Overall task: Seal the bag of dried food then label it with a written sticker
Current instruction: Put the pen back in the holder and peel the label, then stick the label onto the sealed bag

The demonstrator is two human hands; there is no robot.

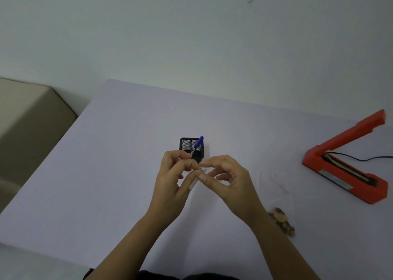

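1. Left hand (174, 177): fingers curled, pinching the lower part of a small white sticker (194, 183). Right hand (229, 179): thumb and forefinger pinch its top end, the other fingers loosely curled. The sticker is held between the two sets of fingers, up off the bench (106, 173).
2. Step in hand, probably: peeling the sticker from its backing, or readying it for the bag. Any writing on it is too small to tell.
3. To do it well:
   - Work at one corner with a fingertip.
   - Keep the left pinch firm and pull slowly, so the strip doesn't curl or stick to itself.
   - Hold it by the edges only, sticky side away from the skin.
   - Lay it on a flat stretch of the bag, not over the lumpy food.
4. The bag (276, 184) is clear and hard to make out. It lies on the bench to the right of the right fingers, beside the forearm. The brown dried food (281, 221) is bunched at its near end. Sealed or not: cannot tell.
5. A blue pen (198, 144) stands in a black mesh holder (186, 144) just beyond the fingers, which partly hide it.
6. A red sealer (344, 165) sits well to the right of the fingers, arm raised, with a black cord (361, 158) running off the right edge.
7. Counts: two hands, one sticker, one bag, one pen, one holder, one sealer, one cord.
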